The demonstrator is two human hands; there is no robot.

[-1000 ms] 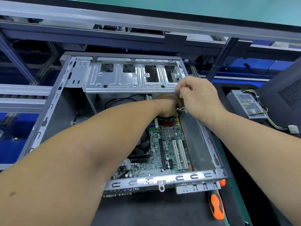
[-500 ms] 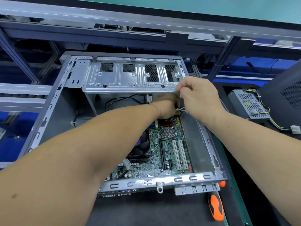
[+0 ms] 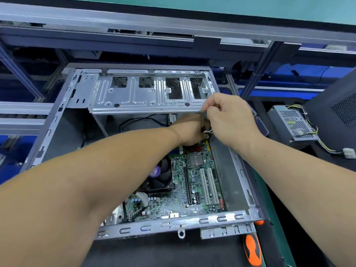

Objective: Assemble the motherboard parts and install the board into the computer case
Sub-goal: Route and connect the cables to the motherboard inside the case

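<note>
Both hands' fingers curled on white connector [image 3: 207, 131] over motherboard [image 3: 194, 182] far corner

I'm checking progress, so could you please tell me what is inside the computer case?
Inside the computer case lie the motherboard and its black fan. The left hand and right hand cover the board's far corner.

Dark bench mat [image 3: 163, 253] carries open PC case [image 3: 57, 120], orange-handled screwdriver [image 3: 252, 249] & grey PSU [image 3: 292, 124] at right.

Both arms extended forward, hands brought together

The left hand [image 3: 190, 130] is reached palm-down, its fingers hidden; the right hand [image 3: 229, 116] is curled, fingertips pinched beside it.
</note>
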